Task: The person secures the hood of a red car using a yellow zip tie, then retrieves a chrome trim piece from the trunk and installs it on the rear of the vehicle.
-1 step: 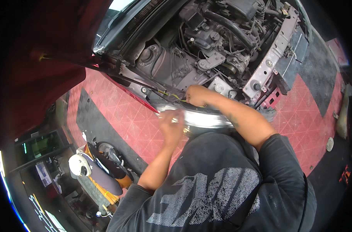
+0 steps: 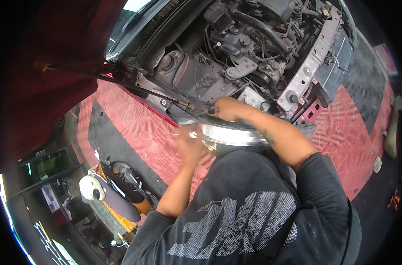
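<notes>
A headlight [image 2: 232,134] with a bright silver reflector lies at the front corner of the car, close against my body. My right hand [image 2: 226,109] is closed at its inner edge, fingers curled down beside a thin yellow-green wire [image 2: 209,114]. Whatever those fingers grip is hidden under the hand. At the headlight's left end is my left hand [image 2: 188,139], smeared by motion. A small whitish patch shows at its fingers, too blurred to name. Just left of that hand ends the red fender edge [image 2: 152,110].
The open engine bay [image 2: 245,48] fills the top, with a bare metal front crossmember [image 2: 309,66] at right. A thin hood prop rod [image 2: 121,84] slants across the left. Red and dark floor tiles [image 2: 134,119] lie below. A scooter [image 2: 126,172] and white helmet [image 2: 92,187] stand lower left.
My left hand has shifted slightly left along the end of the headlight. My right hand has barely moved, a little to the right.
</notes>
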A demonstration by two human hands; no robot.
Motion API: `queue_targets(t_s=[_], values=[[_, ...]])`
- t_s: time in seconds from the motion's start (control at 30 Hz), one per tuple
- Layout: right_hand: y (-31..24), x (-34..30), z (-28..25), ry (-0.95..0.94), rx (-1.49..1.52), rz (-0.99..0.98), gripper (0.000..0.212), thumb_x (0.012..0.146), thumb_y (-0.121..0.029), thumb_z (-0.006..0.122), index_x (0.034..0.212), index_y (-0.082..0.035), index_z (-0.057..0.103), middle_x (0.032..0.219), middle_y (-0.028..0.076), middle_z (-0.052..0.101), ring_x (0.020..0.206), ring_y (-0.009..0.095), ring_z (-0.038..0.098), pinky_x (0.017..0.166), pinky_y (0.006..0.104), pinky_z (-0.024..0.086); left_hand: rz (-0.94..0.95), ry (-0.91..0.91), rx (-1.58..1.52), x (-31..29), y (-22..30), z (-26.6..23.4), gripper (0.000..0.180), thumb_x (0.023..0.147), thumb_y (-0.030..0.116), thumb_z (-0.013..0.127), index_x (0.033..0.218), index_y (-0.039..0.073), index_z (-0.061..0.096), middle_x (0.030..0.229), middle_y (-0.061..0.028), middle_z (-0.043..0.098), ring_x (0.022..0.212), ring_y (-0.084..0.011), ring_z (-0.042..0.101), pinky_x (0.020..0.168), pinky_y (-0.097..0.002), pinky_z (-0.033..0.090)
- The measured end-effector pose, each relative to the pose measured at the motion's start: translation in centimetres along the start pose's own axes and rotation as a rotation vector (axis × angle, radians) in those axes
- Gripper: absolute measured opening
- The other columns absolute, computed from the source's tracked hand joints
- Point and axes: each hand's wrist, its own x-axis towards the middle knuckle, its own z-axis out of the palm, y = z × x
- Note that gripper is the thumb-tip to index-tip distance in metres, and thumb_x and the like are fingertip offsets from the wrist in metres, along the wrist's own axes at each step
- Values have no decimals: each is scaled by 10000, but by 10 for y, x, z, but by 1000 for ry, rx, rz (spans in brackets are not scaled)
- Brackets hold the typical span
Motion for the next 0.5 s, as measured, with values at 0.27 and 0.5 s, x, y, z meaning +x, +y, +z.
queue_targets(t_s=[0.27, 0.5], values=[[33, -36, -25, 364, 284, -17, 285, 961, -264, 640, 1033, -2, 727, 975, 250, 752, 928, 448, 722, 838, 508, 553, -118, -22, 312, 77, -32, -26, 297, 918, 233, 839, 1056, -30, 823, 908, -143, 801, 768, -247, 723, 751, -375, 567], [28, -81, 26, 665, 361, -114, 197, 901, -166, 721, 944, 18, 666, 904, 237, 733, 822, 437, 716, 759, 500, 557, -513, 191, 64, 76, -13, 33, 266, 946, 162, 820, 1082, -63, 783, 933, -137, 810, 871, -185, 763, 770, -322, 573]])
